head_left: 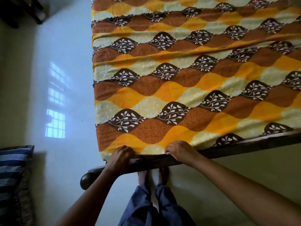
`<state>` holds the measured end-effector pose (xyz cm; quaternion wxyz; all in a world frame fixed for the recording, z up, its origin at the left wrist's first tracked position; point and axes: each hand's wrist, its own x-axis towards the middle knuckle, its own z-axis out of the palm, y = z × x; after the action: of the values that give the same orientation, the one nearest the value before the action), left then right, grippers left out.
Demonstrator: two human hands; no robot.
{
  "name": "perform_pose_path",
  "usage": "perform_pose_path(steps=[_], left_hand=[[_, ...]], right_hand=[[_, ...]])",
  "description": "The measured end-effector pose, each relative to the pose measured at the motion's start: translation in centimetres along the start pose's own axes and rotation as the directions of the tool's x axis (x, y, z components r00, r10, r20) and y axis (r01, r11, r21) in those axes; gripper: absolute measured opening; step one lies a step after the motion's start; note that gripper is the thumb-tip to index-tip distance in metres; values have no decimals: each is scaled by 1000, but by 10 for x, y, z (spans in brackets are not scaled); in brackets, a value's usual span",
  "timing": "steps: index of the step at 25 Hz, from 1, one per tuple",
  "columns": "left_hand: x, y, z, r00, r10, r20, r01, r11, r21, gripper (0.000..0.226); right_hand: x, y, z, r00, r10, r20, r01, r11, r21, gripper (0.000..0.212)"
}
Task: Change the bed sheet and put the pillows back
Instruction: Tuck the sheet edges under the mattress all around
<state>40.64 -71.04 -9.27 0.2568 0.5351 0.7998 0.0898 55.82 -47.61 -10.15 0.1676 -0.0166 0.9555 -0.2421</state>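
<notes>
- The fingertips of both hands are hidden where they are curled down over the near hem of the bed sheet [179, 88]
- The sheet is cut off by the top and right borders, so its far edges are not seen
- A blue striped pillow [13, 162] is cut off by the left border; it is set well apart from the bed, low at the left
- Dark furniture [21, 8] in the top left corner is too dim to be made out
- The patterned sheet is spread over the mattress, with long creases across its middle, and its near hem is laid along the dark wooden bed frame [244, 148]
- The hem is gripped by the left hand [121, 154] close to the near left corner, with a small fold of cloth bunched at the knuckles
- The right hand [178, 151] is set just beside it on the same hem, fingers bent over the edge; whether cloth is pinched there cannot be told
- Bare feet [153, 176] are seen on the pale floor [65, 79] beneath the frame
</notes>
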Motion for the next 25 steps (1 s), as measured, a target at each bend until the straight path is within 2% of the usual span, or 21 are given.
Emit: perform_pose_path(steps=[2, 4, 5, 8, 13, 14, 16, 18, 20, 22, 25], left_hand=[[-12, 0, 2, 996, 7, 83, -2, 998, -64, 14], [-16, 1, 7, 989, -119, 83, 132, 977, -170, 14], [-13, -1, 9, 972, -179, 154, 206, 961, -186, 15], [8, -2, 7, 941, -231, 247, 260, 961, -96, 20], [17, -22, 25, 927, -186, 325, 244, 958, -149, 28], [16, -19, 25, 923, -199, 329, 269, 946, -181, 29], [12, -10, 24, 919, -212, 333, 302, 921, -245, 51], [6, -1, 28, 926, -193, 326, 285, 922, -263, 48], [5, 4, 27, 933, -225, 279, 308, 902, -302, 39], [6, 11, 22, 931, -281, 233, 348, 874, -338, 33], [13, 34, 12, 939, -318, 130, 344, 857, -383, 27]], right_hand=[[-2, -1, -2, 994, 48, 97, -53, 997, 58, 11], [4, -3, -4, 978, 100, 184, -116, 990, 78, 15], [9, -5, -6, 969, 127, 211, -147, 986, 82, 17], [22, -4, -9, 943, 180, 281, -220, 968, 118, 17], [38, -1, -1, 879, 290, 378, -364, 921, 139, 16], [38, -1, -1, 857, 302, 417, -392, 908, 150, 20], [37, 0, 0, 788, 314, 530, -461, 871, 169, 36], [28, -4, 2, 745, 343, 572, -516, 840, 168, 44], [19, -9, 8, 808, 384, 447, -523, 817, 244, 36], [6, -18, 11, 855, 469, 220, -517, 750, 411, 26], [-18, -26, 0, 776, 630, -39, -471, 618, 629, 21]])
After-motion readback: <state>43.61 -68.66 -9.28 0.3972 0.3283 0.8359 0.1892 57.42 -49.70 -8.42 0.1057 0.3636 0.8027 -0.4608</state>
